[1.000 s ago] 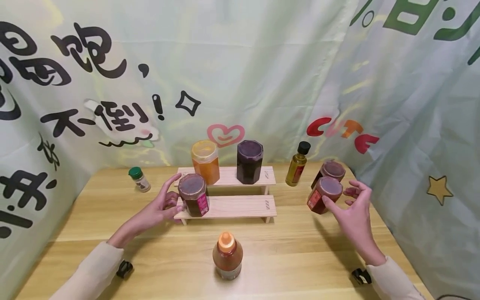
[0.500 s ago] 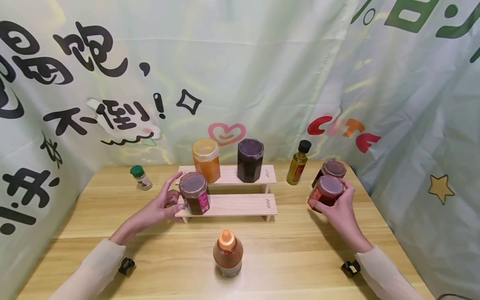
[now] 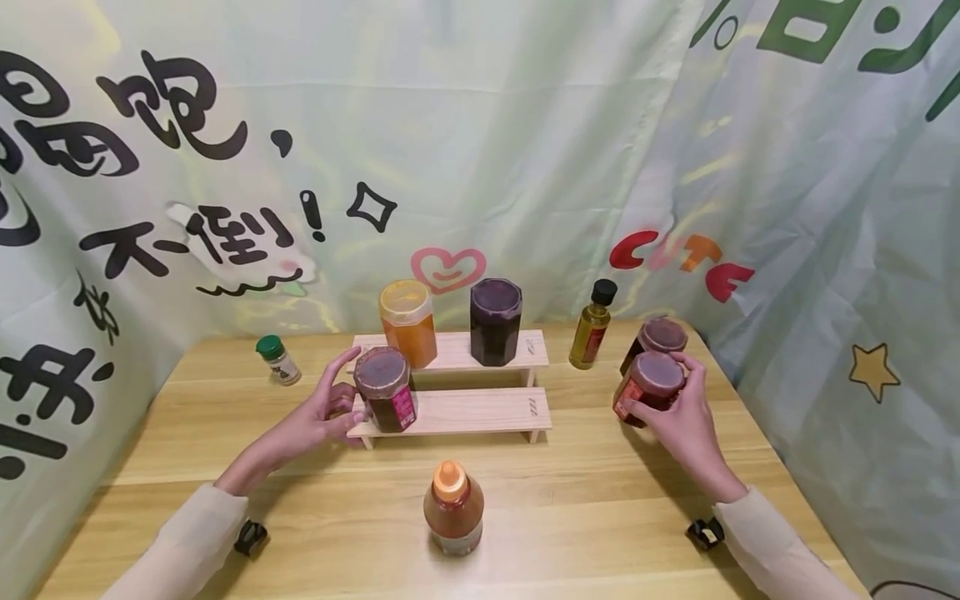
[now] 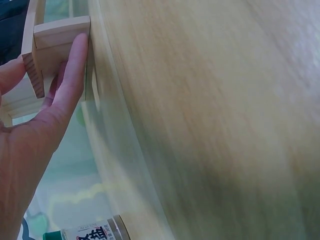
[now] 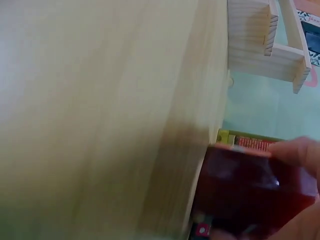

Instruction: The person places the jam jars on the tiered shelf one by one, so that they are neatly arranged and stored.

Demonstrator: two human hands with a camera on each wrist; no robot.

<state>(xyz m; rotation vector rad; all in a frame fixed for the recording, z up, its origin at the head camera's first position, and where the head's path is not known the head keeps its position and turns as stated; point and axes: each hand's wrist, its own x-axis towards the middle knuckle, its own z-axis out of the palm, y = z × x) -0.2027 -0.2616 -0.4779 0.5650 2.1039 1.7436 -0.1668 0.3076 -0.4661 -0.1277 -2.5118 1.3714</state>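
Observation:
At the right of the table, my right hand (image 3: 684, 425) grips a dark red jar (image 3: 652, 385), its thumb on the near side by the red label and its fingers round the far right side. In the right wrist view the jar (image 5: 250, 182) fills the space by the fingers. My left hand (image 3: 318, 417) holds the left end of the lower step of a wooden two-step rack (image 3: 472, 410). The left wrist view has the thumb at the board's edge and a finger along the leg (image 4: 62, 40). Beside this hand, a dark jar with a pink label (image 3: 386, 392) stands on that step.
On the upper step stand an orange jar (image 3: 408, 329) and a dark purple jar (image 3: 495, 325). An oil bottle (image 3: 592, 329) and another dark jar (image 3: 660, 333) stand behind the gripped jar. A green-capped shaker (image 3: 279, 360) is at left, an orange-capped squeeze bottle (image 3: 453, 512) in front.
My right hand has moved left and its fingers have closed round the dark red jar. My left hand stays at the rack's end. The head view has shifted slightly.

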